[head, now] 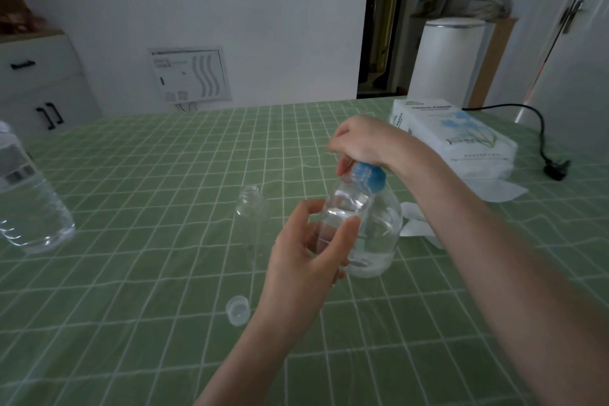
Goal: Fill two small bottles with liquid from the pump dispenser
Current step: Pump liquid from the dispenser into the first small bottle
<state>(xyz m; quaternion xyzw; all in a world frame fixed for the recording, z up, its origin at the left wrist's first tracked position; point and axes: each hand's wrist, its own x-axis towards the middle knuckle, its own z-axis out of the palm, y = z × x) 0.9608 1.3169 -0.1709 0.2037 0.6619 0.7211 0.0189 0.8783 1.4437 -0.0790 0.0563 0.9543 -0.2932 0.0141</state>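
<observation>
Left grip: the left hand (304,260) pinches the small bottle (344,208) between thumb and fingertips, low on its body. The bottle is lifted off the table and tilted.
Reason for tilt: it brings the open neck up to the blue pump head (374,180), probably so that liquid falls straight in.
Right grip: the right hand (362,142) is curled down over the top of the pump head, wrist above it, placed to press. How far the head is depressed cannot be told.
Pump dispenser (384,241): a clear, round-bodied bottle on the table, just behind the held bottle. It holds clear liquid to a good part of its height.
Held bottle, contents: some clear liquid appears inside, but the level is uncertain, as it is clear on clear.
Second small bottle (252,208): upright on the green checked tablecloth (164,175), left of the dispenser, uncapped. It looks empty, so it is judged still to be filled.
Cap (237,310): a loose translucent cap near the left forearm.
Periphery: a large water bottle (31,204) far left, partly full. A tissue pack (454,138) is at the far right, with loose tissues (418,227) near the dispenser, perhaps for spills.
</observation>
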